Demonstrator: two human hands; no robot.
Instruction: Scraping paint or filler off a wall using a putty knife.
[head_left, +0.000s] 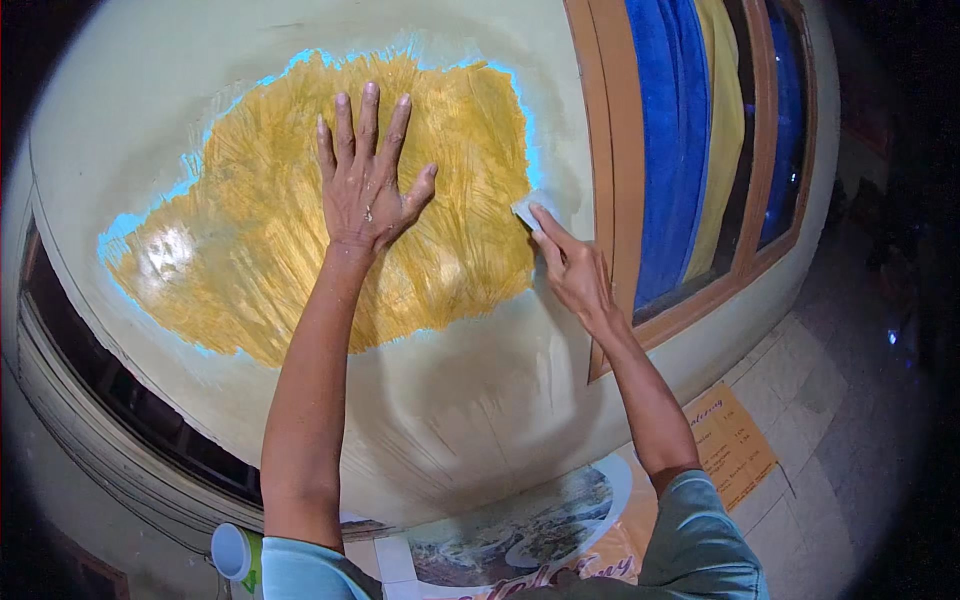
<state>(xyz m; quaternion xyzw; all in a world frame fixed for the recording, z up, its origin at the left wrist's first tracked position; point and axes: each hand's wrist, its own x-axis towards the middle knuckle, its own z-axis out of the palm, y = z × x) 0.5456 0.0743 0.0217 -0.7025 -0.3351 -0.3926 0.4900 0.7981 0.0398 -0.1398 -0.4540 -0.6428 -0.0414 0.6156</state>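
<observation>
A large gold-painted patch (450, 247) with streaky texture and a ragged bright blue edge covers part of a pale wall (480, 390). My left hand (365, 180) lies flat on the gold paint, fingers spread, holding nothing; pale specks show on its back. My right hand (574, 262) pinches a small pale block or folded pad (534, 208) between thumb and fingers. The pad rests at the patch's right edge, over the blue rim. Its exact material cannot be told. Shiny highlights show on the patch's left part.
To the right stands a brown window frame (619, 187) with a blue curtain (671, 150) and a yellow one (720, 142) behind glass. A printed banner (517, 532) and an orange sheet with writing (731, 450) lie below on tiles. A pale cup-like container (231, 552) is at lower left.
</observation>
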